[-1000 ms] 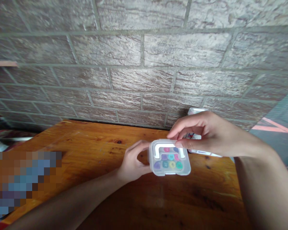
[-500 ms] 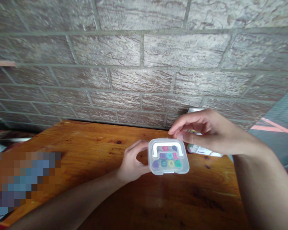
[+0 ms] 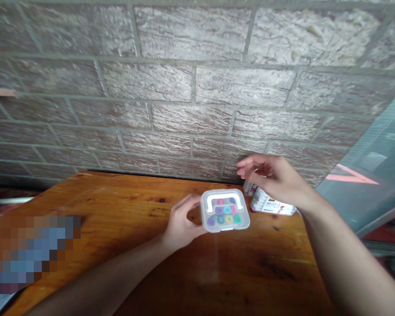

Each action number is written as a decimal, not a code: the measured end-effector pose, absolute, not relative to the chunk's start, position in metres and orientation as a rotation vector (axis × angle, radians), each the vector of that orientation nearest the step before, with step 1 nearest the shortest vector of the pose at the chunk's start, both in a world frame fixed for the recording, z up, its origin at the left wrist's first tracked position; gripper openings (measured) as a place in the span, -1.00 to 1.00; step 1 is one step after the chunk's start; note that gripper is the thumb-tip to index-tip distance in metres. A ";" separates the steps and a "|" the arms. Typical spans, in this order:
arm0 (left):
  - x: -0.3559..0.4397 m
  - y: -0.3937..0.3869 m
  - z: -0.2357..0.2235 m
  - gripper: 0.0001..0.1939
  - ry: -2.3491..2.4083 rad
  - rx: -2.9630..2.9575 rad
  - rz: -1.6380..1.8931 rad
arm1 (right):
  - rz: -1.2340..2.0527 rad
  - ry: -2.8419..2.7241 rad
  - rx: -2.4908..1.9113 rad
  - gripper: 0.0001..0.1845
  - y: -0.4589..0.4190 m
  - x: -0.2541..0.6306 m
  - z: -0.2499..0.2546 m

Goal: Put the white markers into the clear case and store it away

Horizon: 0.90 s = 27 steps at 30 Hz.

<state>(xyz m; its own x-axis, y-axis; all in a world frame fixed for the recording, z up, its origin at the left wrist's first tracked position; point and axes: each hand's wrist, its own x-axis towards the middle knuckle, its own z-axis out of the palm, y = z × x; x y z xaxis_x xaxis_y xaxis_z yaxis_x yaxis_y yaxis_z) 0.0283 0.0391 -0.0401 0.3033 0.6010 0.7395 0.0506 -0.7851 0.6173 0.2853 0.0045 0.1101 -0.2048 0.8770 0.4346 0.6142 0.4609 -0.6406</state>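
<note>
A small clear plastic box [image 3: 225, 210] with a white handle on its lid stands on the wooden table [image 3: 125, 219]. Several coloured round pieces show through the lid. My left hand [image 3: 181, 224] grips the box by its left side, fingers curled round the edge. My right hand [image 3: 272, 177] hovers a little above and to the right of the box, fingers loosely apart and holding nothing. It is over a white printed carton [image 3: 272, 204] that lies behind the box.
A brick wall [image 3: 191, 87] rises right behind the table's far edge. A blurred patch covers something at the table's left front. A pale green surface [image 3: 378, 171] slopes down on the right, past the table's right edge.
My right hand has let go of the box lid and lifted up and to the right. The view has drawn back a little; the left hand still holds the box.
</note>
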 end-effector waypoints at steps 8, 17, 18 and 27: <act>0.036 0.034 -0.041 -0.40 0.584 1.782 1.329 | 0.775 -1.799 -1.195 -0.43 -0.010 0.290 0.012; 0.038 0.032 -0.044 -0.39 0.567 1.620 1.259 | 0.782 -1.923 -1.082 -0.23 -0.035 0.263 -0.036; 0.038 0.032 -0.044 -0.40 0.558 1.605 1.244 | 0.828 -1.913 -1.068 -0.25 -0.036 0.260 -0.037; 0.041 0.031 -0.041 -0.46 0.544 1.518 1.127 | 1.194 -1.628 -0.920 -0.49 -0.034 0.254 -0.052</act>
<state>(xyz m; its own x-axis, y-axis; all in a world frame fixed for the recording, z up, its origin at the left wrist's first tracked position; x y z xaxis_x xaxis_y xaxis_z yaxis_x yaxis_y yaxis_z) 0.0412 0.0312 -0.0412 0.4393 0.8241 0.3575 -0.2324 -0.2802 0.9314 0.2536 -0.0344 -0.0516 -0.3281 0.9170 0.2270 0.0589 0.2596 -0.9639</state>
